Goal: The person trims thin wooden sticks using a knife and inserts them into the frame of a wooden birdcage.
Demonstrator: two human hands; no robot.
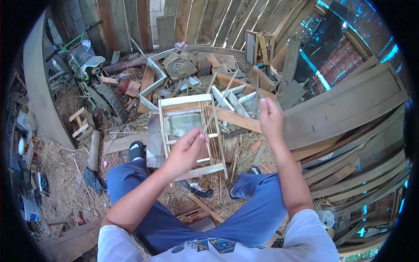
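Note:
My left hand [188,147] is closed around a thin wooden stick [211,120], which slants up and to the right from my fingers. Below and behind that hand, a pale wooden frame [192,171] with crossbars and several thin upright strips leans against a flat-topped block [154,131] between my legs. Raised further right, my right hand [270,117] is a fist round a narrow, greyish, blade-like tool [257,89] that points upward; its handle is hidden in my fingers. The two hands are apart.
Scrap wood and a white-edged angled frame [157,72] lie piled ahead. A small motorbike [98,85] stands at left beside a curved panel [41,87]. Large boards [349,105] are stacked at right. Straw and wood pieces cover the ground [83,174].

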